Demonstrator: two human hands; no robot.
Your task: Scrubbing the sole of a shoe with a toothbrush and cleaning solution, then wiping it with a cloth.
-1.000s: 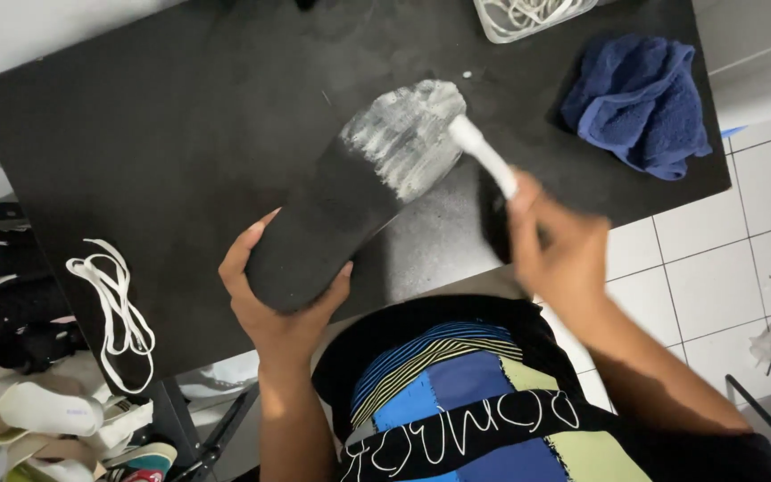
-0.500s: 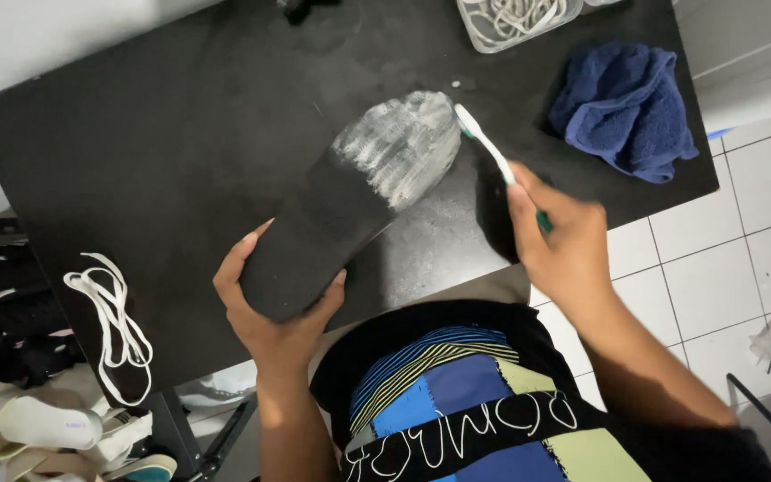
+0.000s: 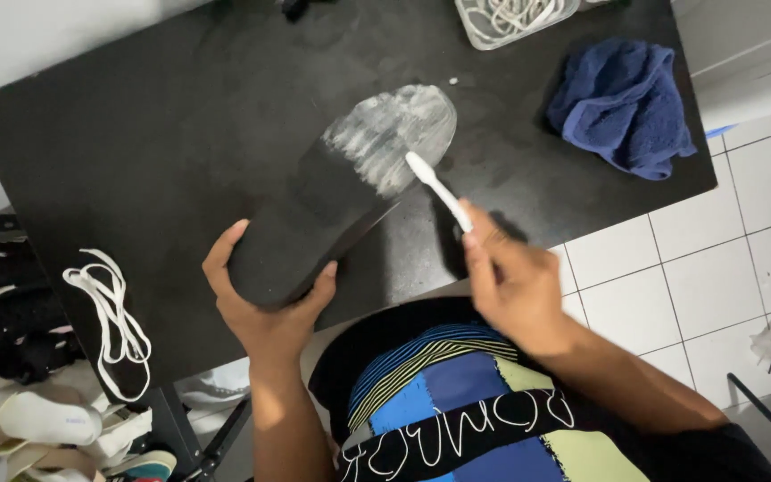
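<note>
A black shoe insole (image 3: pixel 332 210) lies tilted above the black table (image 3: pixel 136 134), its toe end covered in white foam. My left hand (image 3: pixel 265 308) grips the insole's heel end from below. My right hand (image 3: pixel 515 277) holds a white toothbrush (image 3: pixel 437 187), whose head touches the foamy edge of the insole near the toe.
A blue towel (image 3: pixel 622 103) is bunched at the table's right end. A clear container with white laces (image 3: pixel 510 18) sits at the far edge. White laces (image 3: pixel 109 317) hang off the table's left corner. Shoes (image 3: pixel 37 419) lie on the floor at left; white tiles at right.
The toothbrush head has slid from the toe's far side down to its near edge, and my right hand has shifted with it. The insole stays in my left hand.
</note>
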